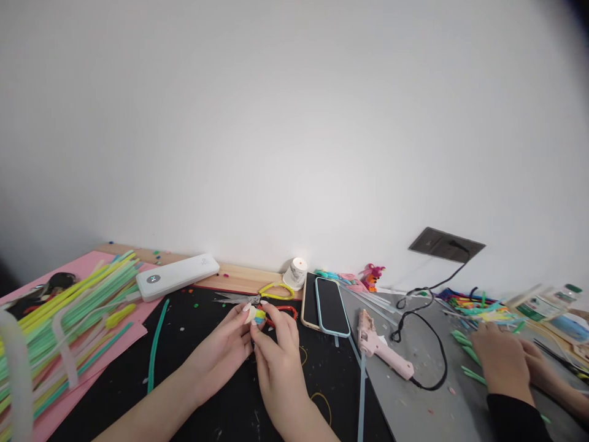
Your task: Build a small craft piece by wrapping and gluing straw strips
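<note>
My left hand point(226, 351) and my right hand point(280, 351) meet above a black mat point(197, 402). Between their fingertips they pinch a small piece point(254, 314) coloured cream, yellow and blue, perhaps of chenille stem; its exact shape is partly covered by the fingers. Scissors point(252, 299) with one yellow and one red handle lie just behind my hands. A single green chenille stem point(159, 344) rests on the mat to the left of my left forearm.
Chenille stems point(78, 313) pile up on pink sheets point(133, 334) at left, beside a white power bank point(178, 277). At right are a paper cup point(295, 274), a phone point(332, 307), a pink glue gun point(384, 353) with black cord and another person's hands point(501, 359).
</note>
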`<state>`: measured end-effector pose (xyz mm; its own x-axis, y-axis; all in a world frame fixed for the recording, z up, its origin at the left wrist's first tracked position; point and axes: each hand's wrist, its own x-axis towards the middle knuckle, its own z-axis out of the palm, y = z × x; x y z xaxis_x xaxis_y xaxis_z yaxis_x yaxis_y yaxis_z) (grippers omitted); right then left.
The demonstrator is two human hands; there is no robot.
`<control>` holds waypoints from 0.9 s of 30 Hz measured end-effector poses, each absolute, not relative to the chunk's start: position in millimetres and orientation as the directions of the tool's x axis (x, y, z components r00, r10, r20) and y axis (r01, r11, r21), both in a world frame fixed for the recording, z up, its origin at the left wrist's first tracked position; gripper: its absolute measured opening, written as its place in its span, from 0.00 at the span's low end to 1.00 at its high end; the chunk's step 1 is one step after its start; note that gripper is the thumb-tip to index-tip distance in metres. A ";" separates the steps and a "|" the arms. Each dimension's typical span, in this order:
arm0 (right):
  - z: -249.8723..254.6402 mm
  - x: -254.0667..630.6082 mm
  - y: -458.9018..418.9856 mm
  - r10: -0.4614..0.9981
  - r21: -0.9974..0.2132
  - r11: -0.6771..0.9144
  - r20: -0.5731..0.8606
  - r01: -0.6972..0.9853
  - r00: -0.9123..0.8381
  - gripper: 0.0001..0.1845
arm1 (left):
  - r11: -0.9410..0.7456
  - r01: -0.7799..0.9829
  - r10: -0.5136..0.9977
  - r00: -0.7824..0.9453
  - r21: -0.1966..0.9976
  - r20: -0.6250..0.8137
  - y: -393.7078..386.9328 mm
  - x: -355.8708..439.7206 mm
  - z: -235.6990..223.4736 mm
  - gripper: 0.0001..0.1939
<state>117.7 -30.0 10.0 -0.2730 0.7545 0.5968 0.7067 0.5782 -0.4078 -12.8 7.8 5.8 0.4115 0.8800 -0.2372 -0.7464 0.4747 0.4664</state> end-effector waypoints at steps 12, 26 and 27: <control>9.2 118.8 -26.9 0.708 -0.421 0.569 0.688 0.707 -0.160 0.14 | 0.504 -0.726 0.861 0.466 0.468 -0.204 4.1 -7.8 9.7 0.10; 5.5 123.7 -18.9 0.684 -0.373 0.582 0.705 0.723 -0.187 0.09 | 0.531 -0.718 0.847 0.456 0.449 -0.272 -3.8 0.7 16.4 0.11; 5.5 123.8 -18.3 0.679 -0.371 0.587 0.709 0.719 -0.189 0.10 | 0.534 -0.718 0.845 0.457 0.446 -0.277 -4.1 1.0 16.2 0.11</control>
<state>123.8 -18.3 5.5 -0.1893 0.6794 0.7090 0.7194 0.5874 -0.3708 1.0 -4.1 16.2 0.4566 0.8454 -0.2772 -0.7183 0.5341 0.4458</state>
